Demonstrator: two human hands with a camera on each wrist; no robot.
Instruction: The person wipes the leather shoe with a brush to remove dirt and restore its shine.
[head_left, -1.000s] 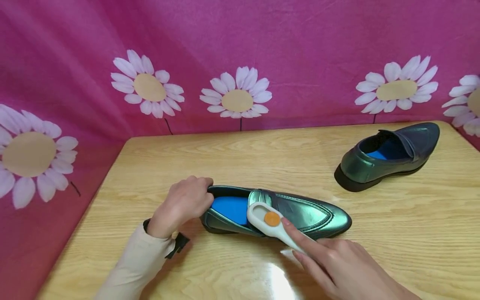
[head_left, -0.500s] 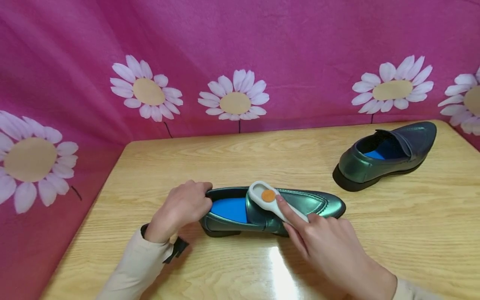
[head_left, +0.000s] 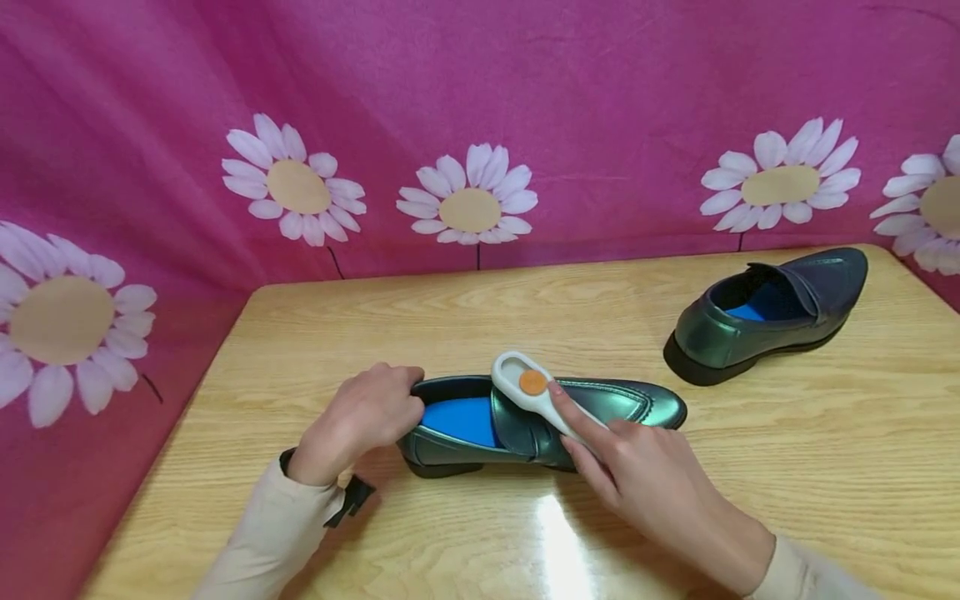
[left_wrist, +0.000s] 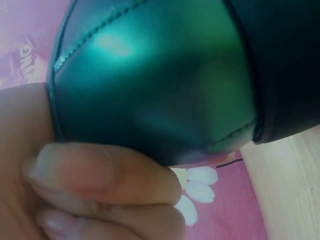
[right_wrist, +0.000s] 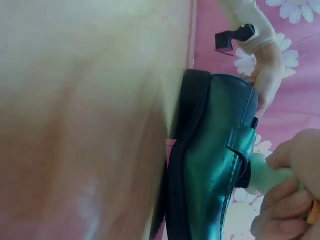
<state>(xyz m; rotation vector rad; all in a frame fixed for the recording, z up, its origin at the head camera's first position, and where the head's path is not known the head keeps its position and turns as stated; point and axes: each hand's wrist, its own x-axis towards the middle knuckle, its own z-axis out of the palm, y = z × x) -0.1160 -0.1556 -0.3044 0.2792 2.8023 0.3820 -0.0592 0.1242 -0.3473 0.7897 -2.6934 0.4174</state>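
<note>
White tool (head_left: 517, 393) meets the upper of a green shoe (head_left: 517, 435) while two hands hold on.
The left hand (head_left: 363, 423) grips the shoe's heel end near the middle of the wooden table (head_left: 300, 350), toe to the right; the right hand (head_left: 652, 477) grips the tool's handle, index finger reaching toward its orange disc (head_left: 533, 382). A steady heel and light, even pressure probably suit the glossy surface, with care around the strap (right_wrist: 245, 137). A blue insole (head_left: 459, 421) lies inside this shoe; the far shoe (head_left: 780, 330) also shows blue inside.
</note>
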